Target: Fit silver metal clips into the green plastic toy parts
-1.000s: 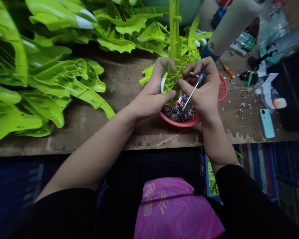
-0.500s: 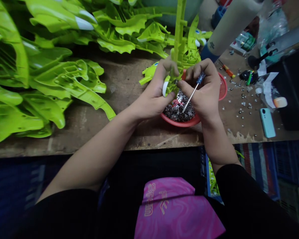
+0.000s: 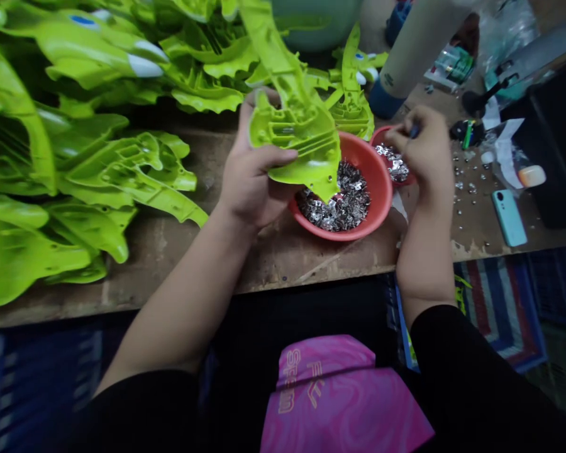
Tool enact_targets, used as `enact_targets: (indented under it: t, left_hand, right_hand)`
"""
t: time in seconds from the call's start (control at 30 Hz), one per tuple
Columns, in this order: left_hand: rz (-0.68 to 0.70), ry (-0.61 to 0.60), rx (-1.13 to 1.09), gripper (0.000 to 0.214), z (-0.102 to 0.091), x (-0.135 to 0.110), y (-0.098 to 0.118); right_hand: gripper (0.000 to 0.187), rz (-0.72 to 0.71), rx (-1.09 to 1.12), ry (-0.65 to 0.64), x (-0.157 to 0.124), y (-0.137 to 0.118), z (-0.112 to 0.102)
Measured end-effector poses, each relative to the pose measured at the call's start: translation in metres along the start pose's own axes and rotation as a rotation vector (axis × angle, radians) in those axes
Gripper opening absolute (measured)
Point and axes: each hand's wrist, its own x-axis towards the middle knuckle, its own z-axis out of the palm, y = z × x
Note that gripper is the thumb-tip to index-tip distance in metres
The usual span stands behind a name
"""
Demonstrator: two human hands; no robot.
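Note:
My left hand [image 3: 257,167] is closed on a lime-green plastic shell half [image 3: 306,141], its ribbed inner side up and its thumb across the edge. The shell hangs over a red bowl [image 3: 380,214] of small shiny metal parts [image 3: 342,204]. My right hand [image 3: 424,145], slightly blurred, is at a smaller red container [image 3: 382,133] that holds silvery small pieces [image 3: 393,165]. Its fingers are curled round a screwdriver, of which only a bit of the blue handle [image 3: 414,131] shows; the shaft is hidden. Whether the fingertips touch the silvery pieces is unclear.
Lime-green shells [image 3: 89,145] are heaped on the left and back of the wooden table [image 3: 170,251]. A large bottle [image 3: 405,56] stands behind the small container. Loose metal bits [image 3: 460,185], a turquoise phone [image 3: 508,217] and crumpled paper [image 3: 504,160] lie at right.
My right hand has left the shell and moved right to the small red container, screwdriver still in it. My left hand has shifted left and turned the shell, showing its inner side.

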Motion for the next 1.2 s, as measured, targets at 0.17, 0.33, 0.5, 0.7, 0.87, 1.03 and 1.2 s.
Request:
enact_targets:
  t: [0.17, 0.33, 0.5, 0.7, 0.87, 1.03, 1.2]
  left_hand:
    - [-0.055, 0.004, 0.144, 0.049, 0.002, 0.002, 0.009]
    - [-0.139, -0.047, 0.188, 0.042, 0.006, 0.001, 0.014]
    - [-0.179, 0.041, 0.137, 0.048, 0.008, 0.000, 0.015]
    - [-0.171, -0.015, 0.060, 0.031, 0.005, -0.004, 0.009]
    - [-0.230, -0.075, -0.032, 0.038, 0.003, -0.010, 0.011]
    - [-0.458, -0.230, 0.003, 0.079, -0.004, -0.012, 0.013]
    - [-0.614, -0.364, 0.022, 0.096, -0.014, -0.014, 0.011]
  right_hand:
    - [0.045, 0.166, -0.347, -0.194, -0.003, -0.003, 0.013]
    - [0.039, 0.183, -0.328, -0.227, -0.003, -0.011, 0.013]
    - [0.058, 0.184, -0.142, -0.076, 0.002, 0.008, 0.002]
    - [0.071, 0.037, 0.397, 0.073, 0.004, 0.014, 0.000]
    - [0.088, -0.032, 0.408, 0.029, 0.000, -0.005, 0.009]
    - [0.083, -0.180, 0.466, 0.082, -0.015, -0.051, 0.033]
    - [0.052, -0.466, 0.412, 0.085, -0.040, -0.096, 0.048]
